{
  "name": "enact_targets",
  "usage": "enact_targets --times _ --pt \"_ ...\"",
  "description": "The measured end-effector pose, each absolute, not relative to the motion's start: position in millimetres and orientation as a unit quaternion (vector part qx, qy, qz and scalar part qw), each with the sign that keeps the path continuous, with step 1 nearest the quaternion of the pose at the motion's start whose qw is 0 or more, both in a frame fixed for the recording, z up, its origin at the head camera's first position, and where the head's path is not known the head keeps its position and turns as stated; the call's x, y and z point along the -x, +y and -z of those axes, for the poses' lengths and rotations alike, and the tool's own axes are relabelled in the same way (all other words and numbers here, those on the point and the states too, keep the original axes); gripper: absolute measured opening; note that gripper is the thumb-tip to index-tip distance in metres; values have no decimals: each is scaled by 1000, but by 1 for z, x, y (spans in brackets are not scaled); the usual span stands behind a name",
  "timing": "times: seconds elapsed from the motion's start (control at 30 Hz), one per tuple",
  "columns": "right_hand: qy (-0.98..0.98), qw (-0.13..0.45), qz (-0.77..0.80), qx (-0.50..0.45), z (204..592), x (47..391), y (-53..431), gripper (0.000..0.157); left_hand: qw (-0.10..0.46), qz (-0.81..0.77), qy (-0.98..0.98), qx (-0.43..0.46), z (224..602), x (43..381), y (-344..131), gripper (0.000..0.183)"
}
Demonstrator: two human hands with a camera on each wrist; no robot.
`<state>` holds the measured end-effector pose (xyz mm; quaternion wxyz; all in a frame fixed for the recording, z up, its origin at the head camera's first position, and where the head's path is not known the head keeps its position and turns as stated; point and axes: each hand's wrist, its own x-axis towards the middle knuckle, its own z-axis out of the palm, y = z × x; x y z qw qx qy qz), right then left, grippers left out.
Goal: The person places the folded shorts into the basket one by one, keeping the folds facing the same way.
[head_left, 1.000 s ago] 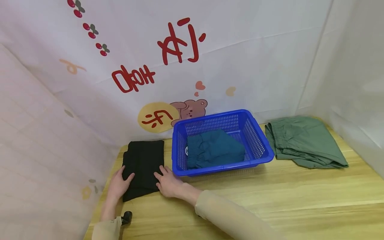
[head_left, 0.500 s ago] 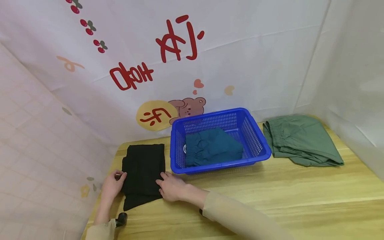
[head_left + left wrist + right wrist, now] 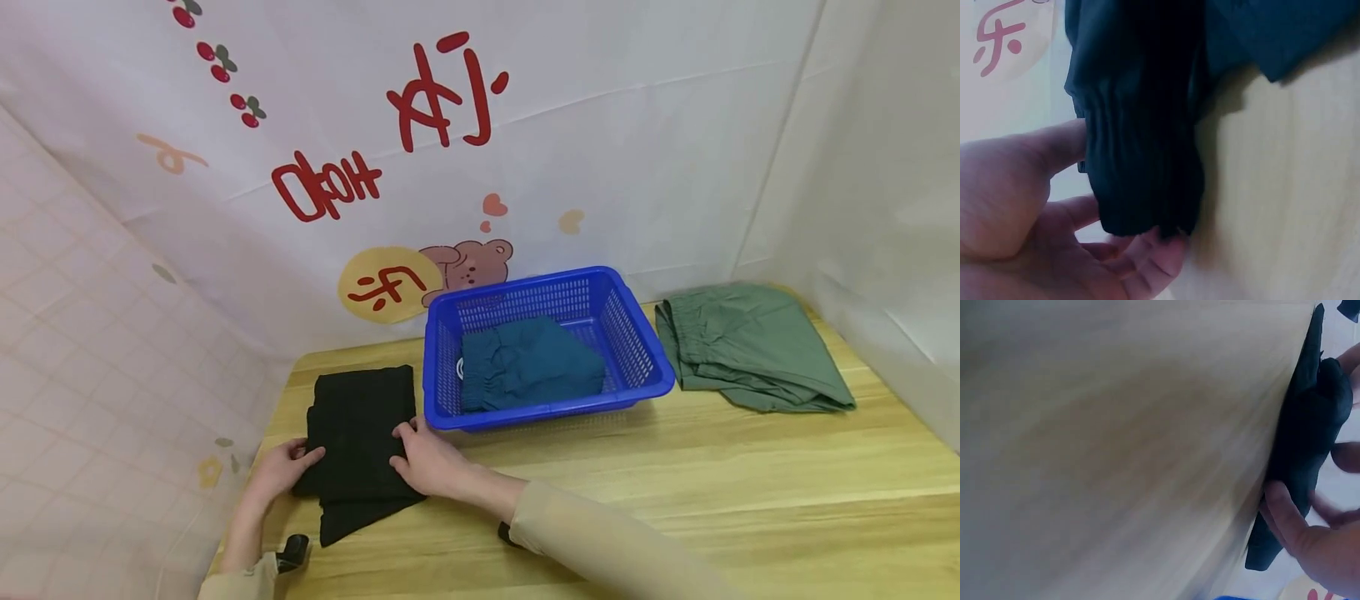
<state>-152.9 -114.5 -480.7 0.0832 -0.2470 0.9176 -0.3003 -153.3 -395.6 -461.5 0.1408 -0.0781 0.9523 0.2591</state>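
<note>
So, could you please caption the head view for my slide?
Left hand and right hand touching black cloth, beside a blue basket holding teal clothing.

Cloth [image 3: 363, 442] on table [image 3: 712, 492] at left, basket [image 3: 551, 407] right of it — garment [image 3: 532, 362] inside, second garment [image 3: 757, 346] farther right

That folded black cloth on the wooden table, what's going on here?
A person's left hand grips one side of the folded black cloth garment, while the right hand touches the opposite side. Beside it stands a blue plastic basket holding a folded teal cloth garment; a folded green cloth garment lies right of the basket.
</note>
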Motion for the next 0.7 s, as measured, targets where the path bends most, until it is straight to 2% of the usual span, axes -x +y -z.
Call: enact_targets --times 0.13,0.23,0.37,0.5,0.57,0.7 --pt "918 90 346 174 480 160 -125 68 139 -304 938 88 460 150 -392 67" --pt "914 106 369 134 477 164 -130 75 128 -335 929 94 458 148 -389 59" --pt "913 129 370 108 474 166 -130 60 136 -371 913 102 457 145 -385 58" --pt "926 132 332 122 475 164 -128 45 154 -368 910 111 456 141 -383 69" --pt "932 121 316 133 476 163 -128 47 161 -356 914 112 456 139 -383 73" --pt "930 110 324 136 477 161 -128 51 161 -350 916 113 457 136 -383 65"
